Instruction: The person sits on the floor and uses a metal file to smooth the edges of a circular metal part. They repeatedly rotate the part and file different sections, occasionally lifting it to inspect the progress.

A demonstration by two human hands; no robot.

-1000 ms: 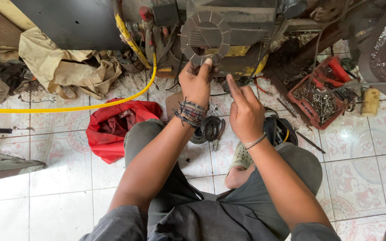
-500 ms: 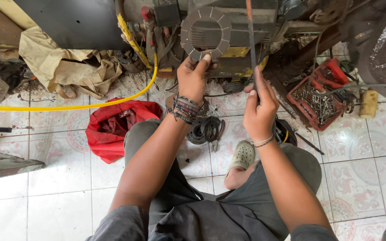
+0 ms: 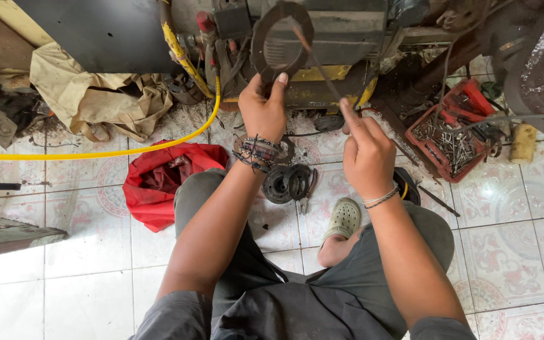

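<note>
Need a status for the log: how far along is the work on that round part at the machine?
Done: round dark ring is off the machine, lifted in the left hand. In hand: right hand works a thin rod at it. Left: dark discs lie loose on the tile floor; nothing refitted yet.

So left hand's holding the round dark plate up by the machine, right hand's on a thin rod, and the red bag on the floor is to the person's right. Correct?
Not quite. The head view shows the red bag on the person's left, beside the left knee. The rest holds: the left hand holds the round dark plate against the machine, and the right hand pinches the thin rod.
</note>
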